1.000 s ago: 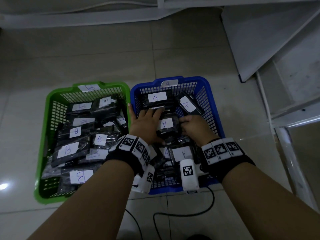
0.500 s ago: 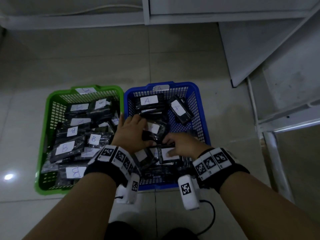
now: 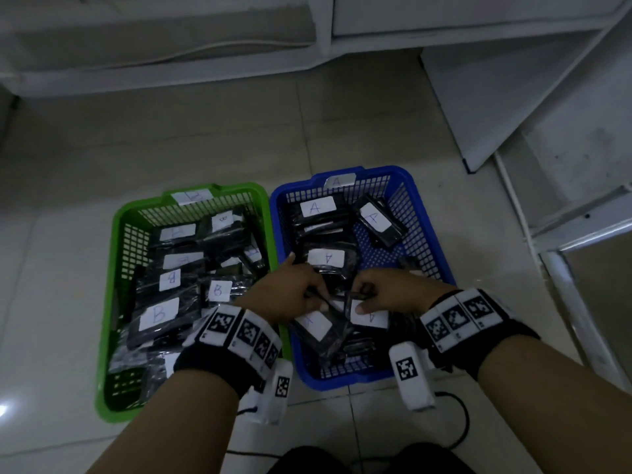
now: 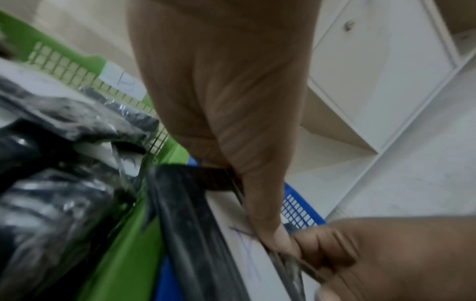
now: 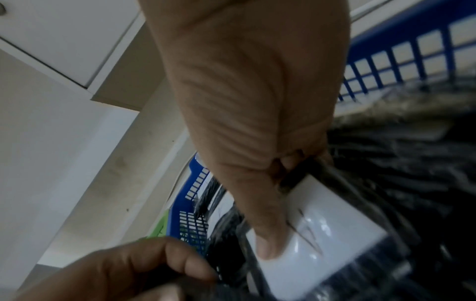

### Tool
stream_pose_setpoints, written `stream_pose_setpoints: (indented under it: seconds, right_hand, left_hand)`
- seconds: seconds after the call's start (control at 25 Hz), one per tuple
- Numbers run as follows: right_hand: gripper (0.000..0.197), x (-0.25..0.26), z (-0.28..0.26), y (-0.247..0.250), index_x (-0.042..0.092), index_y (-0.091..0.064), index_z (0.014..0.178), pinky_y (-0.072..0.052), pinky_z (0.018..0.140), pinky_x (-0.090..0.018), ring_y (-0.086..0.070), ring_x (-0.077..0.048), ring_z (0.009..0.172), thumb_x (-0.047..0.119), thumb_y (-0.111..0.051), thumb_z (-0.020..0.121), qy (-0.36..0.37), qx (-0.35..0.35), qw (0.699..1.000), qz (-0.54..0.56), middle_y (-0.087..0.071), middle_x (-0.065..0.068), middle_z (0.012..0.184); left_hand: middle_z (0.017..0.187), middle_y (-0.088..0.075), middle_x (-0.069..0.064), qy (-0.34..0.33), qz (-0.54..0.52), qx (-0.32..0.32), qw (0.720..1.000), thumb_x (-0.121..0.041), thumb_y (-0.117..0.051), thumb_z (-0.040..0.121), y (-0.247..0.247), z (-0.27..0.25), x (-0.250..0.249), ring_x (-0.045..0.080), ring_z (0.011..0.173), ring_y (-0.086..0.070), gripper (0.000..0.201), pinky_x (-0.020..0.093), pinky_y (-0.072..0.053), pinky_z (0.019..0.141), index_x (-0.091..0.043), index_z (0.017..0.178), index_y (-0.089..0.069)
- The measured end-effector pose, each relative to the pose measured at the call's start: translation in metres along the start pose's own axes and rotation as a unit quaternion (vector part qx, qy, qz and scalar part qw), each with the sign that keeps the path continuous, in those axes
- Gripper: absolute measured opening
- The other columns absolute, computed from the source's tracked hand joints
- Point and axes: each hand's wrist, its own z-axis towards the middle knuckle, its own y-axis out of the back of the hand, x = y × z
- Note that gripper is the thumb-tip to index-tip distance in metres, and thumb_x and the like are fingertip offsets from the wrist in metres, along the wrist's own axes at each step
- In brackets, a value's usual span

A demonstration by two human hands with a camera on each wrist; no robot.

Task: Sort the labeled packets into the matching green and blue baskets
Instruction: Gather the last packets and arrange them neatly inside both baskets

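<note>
Both hands down in the blue basket [image 3: 424, 213], beside the green basket [image 3: 113, 285] full of B packets. Left hand [image 3: 290, 292] pinching the edge of a black film-wrapped packet [image 3: 318, 328], thumb on its white label. Right hand [image 3: 393, 292] gripping a neighbouring A packet [image 3: 371, 318], thumb pressed on the label. Probably light, flat and fairly stiff inside, but with glossy, crinkly, slippery wrap. Best taken across a short edge, thumb on the paper label for friction, not by loose film.

Wearing black wristbands [image 3: 219, 362] carrying white square-code tags [image 3: 456, 318], with white tagged camera blocks [image 3: 412, 376] hanging beneath and a black cable [image 3: 460, 425] trailing behind; forearms bare.
</note>
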Motion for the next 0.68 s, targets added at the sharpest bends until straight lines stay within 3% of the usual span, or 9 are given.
stream_pose_setpoints:
  seconds: [0.08, 0.16, 0.24, 0.28, 0.36, 0.44, 0.52, 0.6, 0.68]
  right_hand:
    - [0.046, -0.003, 0.002, -0.009, 0.02, -0.053, 0.118, -0.048, 0.089, -0.032, -0.057, -0.019, 0.103, 0.03, -0.075, 0.079, 0.001, -0.016, 0.999, 0.041, -0.058, -0.002, 0.108]
    - [0.052, -0.002, 0.001, -0.013, 0.02, -0.052, 0.123, -0.048, 0.091, -0.031, -0.058, -0.019, 0.104, 0.031, -0.076, 0.078, 0.008, -0.011, 0.996, 0.084, -0.059, -0.003, 0.111]
    - [0.042, -0.001, -0.007, -0.008, 0.015, -0.06, 0.12, -0.047, 0.09, -0.029, -0.06, -0.02, 0.104, 0.03, -0.071, 0.082, 0.022, 0.006, 0.998, 0.063, -0.064, -0.005, 0.116]
    - [0.038, 0.001, -0.015, -0.001, 0.014, -0.062, 0.119, -0.046, 0.087, -0.027, -0.06, -0.018, 0.101, 0.03, -0.068, 0.085, 0.022, 0.004, 0.999, 0.039, -0.065, -0.003, 0.115]
    - [0.036, -0.001, -0.029, 0.017, 0.013, -0.059, 0.121, -0.044, 0.079, -0.021, -0.058, -0.011, 0.091, 0.031, -0.061, 0.09, 0.019, -0.03, 0.999, 0.032, -0.063, 0.005, 0.107]
    - [0.026, -0.007, -0.035, 0.039, 0.012, -0.061, 0.111, -0.047, 0.068, -0.021, -0.059, -0.01, 0.077, 0.028, -0.058, 0.092, 0.014, -0.095, 0.986, 0.133, -0.063, 0.003, 0.092]
    - [0.021, -0.011, -0.027, 0.053, 0.007, -0.062, 0.1, -0.052, 0.054, -0.026, -0.062, -0.017, 0.066, 0.026, -0.06, 0.091, 0.009, -0.211, 0.943, 0.259, -0.065, -0.006, 0.083]
    - [0.02, -0.014, -0.004, 0.062, 0.008, -0.062, 0.097, -0.054, 0.049, -0.023, -0.062, -0.02, 0.064, 0.027, -0.063, 0.09, 0.008, -0.34, 0.909, 0.239, -0.064, -0.009, 0.087]
    - [0.026, -0.015, 0.02, 0.068, 0.008, -0.064, 0.1, -0.045, 0.053, -0.013, -0.063, -0.022, 0.076, 0.032, -0.065, 0.088, -0.006, -0.407, 0.905, 0.123, -0.065, -0.008, 0.093]
  left_hand:
    - [0.098, -0.057, -0.009, 0.001, -0.024, -0.015, 1.0, -0.028, -0.067, 0.086, -0.001, -0.001, 0.002, 0.01, 0.105, -0.056, 0.016, 0.034, 0.002, 0.119, -0.024, 0.101, -0.069]
    - [0.096, -0.056, -0.011, 0.005, -0.027, -0.027, 0.999, -0.026, -0.065, 0.088, -0.003, -0.005, 0.0, 0.009, 0.101, -0.057, 0.017, 0.03, -0.013, 0.116, -0.023, 0.104, -0.069]
    - [0.094, -0.056, -0.012, 0.004, -0.041, -0.046, 0.998, -0.025, -0.064, 0.089, -0.007, -0.012, -0.002, 0.008, 0.096, -0.056, 0.017, 0.026, -0.037, 0.102, -0.022, 0.104, -0.07]
    - [0.094, -0.056, -0.013, 0.002, -0.049, -0.061, 0.997, -0.025, -0.063, 0.089, -0.008, -0.014, -0.003, 0.006, 0.094, -0.056, 0.017, 0.024, -0.043, 0.093, -0.022, 0.104, -0.069]
    - [0.098, -0.055, -0.012, 0.0, -0.059, -0.096, 0.994, -0.027, -0.061, 0.091, -0.011, -0.016, -0.003, 0.006, 0.093, -0.054, 0.015, 0.024, -0.046, 0.087, -0.025, 0.104, -0.068]
    - [0.102, -0.052, -0.008, 0.008, -0.059, -0.114, 0.992, -0.028, -0.059, 0.092, -0.013, -0.013, -0.004, 0.008, 0.095, -0.052, 0.015, 0.025, -0.044, 0.088, -0.027, 0.105, -0.066]
    - [0.101, -0.049, -0.008, 0.019, -0.049, -0.12, 0.991, -0.028, -0.057, 0.093, -0.016, -0.005, -0.009, 0.01, 0.096, -0.05, 0.015, 0.025, -0.042, 0.089, -0.026, 0.106, -0.064]
    - [0.102, -0.045, -0.007, 0.032, -0.048, -0.135, 0.989, -0.027, -0.055, 0.094, -0.02, 0.005, -0.014, 0.012, 0.097, -0.049, 0.015, 0.025, -0.041, 0.089, -0.024, 0.107, -0.063]
    - [0.102, -0.042, -0.005, 0.037, -0.055, -0.156, 0.985, -0.026, -0.052, 0.096, -0.025, 0.015, -0.017, 0.015, 0.099, -0.049, 0.015, 0.026, -0.04, 0.089, -0.023, 0.107, -0.061]
